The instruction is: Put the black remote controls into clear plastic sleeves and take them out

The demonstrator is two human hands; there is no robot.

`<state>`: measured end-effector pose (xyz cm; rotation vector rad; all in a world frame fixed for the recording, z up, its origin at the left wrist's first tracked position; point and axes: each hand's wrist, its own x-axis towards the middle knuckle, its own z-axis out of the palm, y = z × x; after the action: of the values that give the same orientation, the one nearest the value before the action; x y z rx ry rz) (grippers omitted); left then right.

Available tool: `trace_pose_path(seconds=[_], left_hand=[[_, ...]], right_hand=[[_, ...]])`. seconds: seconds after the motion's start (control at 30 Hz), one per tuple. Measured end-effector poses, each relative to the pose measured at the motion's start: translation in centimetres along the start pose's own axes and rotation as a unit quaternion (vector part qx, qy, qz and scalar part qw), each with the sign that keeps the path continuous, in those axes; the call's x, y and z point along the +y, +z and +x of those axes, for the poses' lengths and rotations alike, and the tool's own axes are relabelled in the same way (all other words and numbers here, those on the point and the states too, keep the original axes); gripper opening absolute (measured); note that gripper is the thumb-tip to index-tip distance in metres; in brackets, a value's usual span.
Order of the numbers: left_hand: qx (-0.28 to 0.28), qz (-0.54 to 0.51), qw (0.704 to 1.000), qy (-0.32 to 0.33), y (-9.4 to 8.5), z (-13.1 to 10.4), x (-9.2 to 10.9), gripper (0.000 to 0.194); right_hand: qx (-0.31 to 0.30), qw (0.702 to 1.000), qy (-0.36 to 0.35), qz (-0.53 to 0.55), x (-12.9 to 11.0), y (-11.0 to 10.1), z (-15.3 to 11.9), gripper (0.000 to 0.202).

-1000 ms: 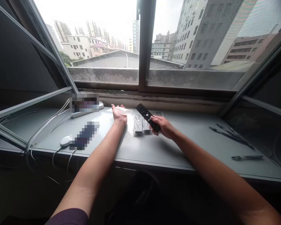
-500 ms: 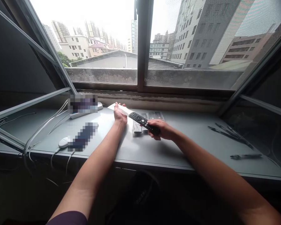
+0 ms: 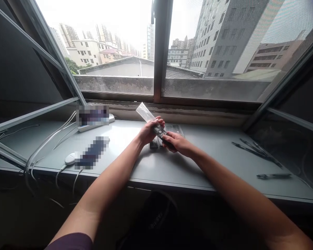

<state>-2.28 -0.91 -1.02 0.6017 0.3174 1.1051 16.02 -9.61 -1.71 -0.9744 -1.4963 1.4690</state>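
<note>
The black remote control (image 3: 169,141) is up over the counter (image 3: 208,163), between the two hands. The right hand (image 3: 178,142) has its fingers clamped on the near end, with the thumb on top. The left hand (image 3: 148,132) has its fingers closed around a thin, clear plastic sleeve (image 3: 144,111), right where the remote meets it. The far part of the remote looks like it is inside the sleeve, but the left hand hides the tip, so I can't tell how deep it goes. The top of the sleeve sticks out past the left hand and looks flat.

Under the hands, clear plastic packets (image 3: 177,130) lie on the counter, with dark things in them. The remote is long and slanted: its far end points left, to the window (image 3: 114,83).
</note>
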Motion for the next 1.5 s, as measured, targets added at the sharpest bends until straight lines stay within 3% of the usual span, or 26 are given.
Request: trace_pose_path(seconds=[0.23, 0.4, 0.5, 0.6, 0.7, 0.77, 0.93, 1.1, 1.2, 1.37, 1.5], left_hand=[[0.069, -0.084, 0.992, 0.07, 1.0, 0.0, 1.1, 0.031], [0.061, -0.067, 0.989, 0.116, 1.6, -0.5, 0.9, 0.025], [0.043, -0.034, 0.993, 0.107, 2.0, -0.7, -0.6, 0.025], [0.023, 0.01, 0.998, 0.061, 2.4, -1.0, -2.0, 0.036], [0.013, 0.022, 0.999, 0.04, 2.6, -1.0, -2.4, 0.038], [0.026, -0.005, 0.998, 0.063, 2.4, -0.7, -1.9, 0.028], [0.115, -0.087, 0.979, 0.142, 1.3, 0.4, -0.1, 0.004], [0.155, -0.115, 0.969, 0.157, 0.9, 0.8, 0.9, 0.007], [0.14, -0.095, 0.974, 0.148, 1.4, 0.6, 0.1, 0.008], [0.059, 0.037, 0.994, 0.083, 2.2, 0.0, -2.8, 0.022], [0.015, 0.095, 0.995, 0.034, 2.6, -0.6, -3.7, 0.028]], right_hand=[[-0.02, 0.997, 0.033, -0.061, 0.1, -0.4, 0.0, 0.046], [0.011, 0.997, 0.02, -0.075, 0.5, 0.2, 0.0, 0.047], [0.059, 0.997, -0.007, -0.053, 0.6, 0.7, 0.1, 0.049], [0.087, 0.994, -0.045, -0.05, 0.5, 1.0, 0.1, 0.05], [0.098, 0.992, -0.06, -0.042, 0.4, 1.0, 0.0, 0.05], [0.101, 0.993, -0.058, -0.034, 0.4, 0.9, 0.0, 0.05], [0.053, 0.998, -0.02, -0.022, 0.9, 0.7, 0.2, 0.045], [-0.011, 0.999, -0.031, 0.027, 1.0, 0.9, 0.2, 0.083], [0.013, 0.998, -0.051, 0.021, 1.0, 0.9, 0.3, 0.073], [0.125, 0.989, -0.082, -0.014, 0.7, 0.5, 0.3, 0.056], [0.126, 0.985, -0.087, -0.073, 0.2, 0.3, 0.0, 0.039]])
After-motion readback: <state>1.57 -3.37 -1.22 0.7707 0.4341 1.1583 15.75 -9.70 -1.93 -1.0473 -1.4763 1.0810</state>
